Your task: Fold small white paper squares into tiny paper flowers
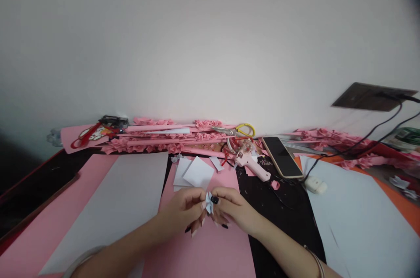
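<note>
A small folded piece of white paper is pinched between my two hands, above a pink sheet. My left hand grips its left side with thumb and forefinger. On the other side, my right hand holds it with thumb and fingers closed. Fingertips cover part of the paper, so its full shape is hidden. Just beyond the hands lie square white paper pieces, overlapping on the pink sheet.
A pink glue gun, yellow-handled scissors and a phone lie behind. Pink paper flower stems line the wall. Large white sheets flank me. A white earphone case sits right, near cables from a wall socket.
</note>
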`<state>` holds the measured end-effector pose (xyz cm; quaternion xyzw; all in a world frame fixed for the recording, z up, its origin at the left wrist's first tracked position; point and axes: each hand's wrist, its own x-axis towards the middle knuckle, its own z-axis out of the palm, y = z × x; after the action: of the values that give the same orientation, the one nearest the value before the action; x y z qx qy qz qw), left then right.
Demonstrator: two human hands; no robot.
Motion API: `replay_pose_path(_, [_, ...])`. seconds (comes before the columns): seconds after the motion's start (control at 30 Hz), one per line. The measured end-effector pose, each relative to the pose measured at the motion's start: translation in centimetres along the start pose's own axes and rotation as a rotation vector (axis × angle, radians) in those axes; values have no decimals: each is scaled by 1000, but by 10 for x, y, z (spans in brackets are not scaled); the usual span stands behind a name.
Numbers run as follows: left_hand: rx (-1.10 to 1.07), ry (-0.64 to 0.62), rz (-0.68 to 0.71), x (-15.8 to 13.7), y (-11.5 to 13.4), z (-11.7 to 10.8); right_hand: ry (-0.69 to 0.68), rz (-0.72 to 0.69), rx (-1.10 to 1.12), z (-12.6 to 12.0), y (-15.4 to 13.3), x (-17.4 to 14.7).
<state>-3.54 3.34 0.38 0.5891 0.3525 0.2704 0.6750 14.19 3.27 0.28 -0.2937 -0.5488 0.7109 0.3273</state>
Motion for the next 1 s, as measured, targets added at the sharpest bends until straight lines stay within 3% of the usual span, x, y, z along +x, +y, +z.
replay_pose_path(0.23, [112,-10,43,-2,1,5,31,2,-130,1,5,1])
replay_pose_path(0.67, [-58,-32,-56,0,4,3,-4,60,-49,-3,1,3])
replay_pose_path(1.0, [-121,-80,-26,1,-3,-1,48,53,-109,0,-4,3])
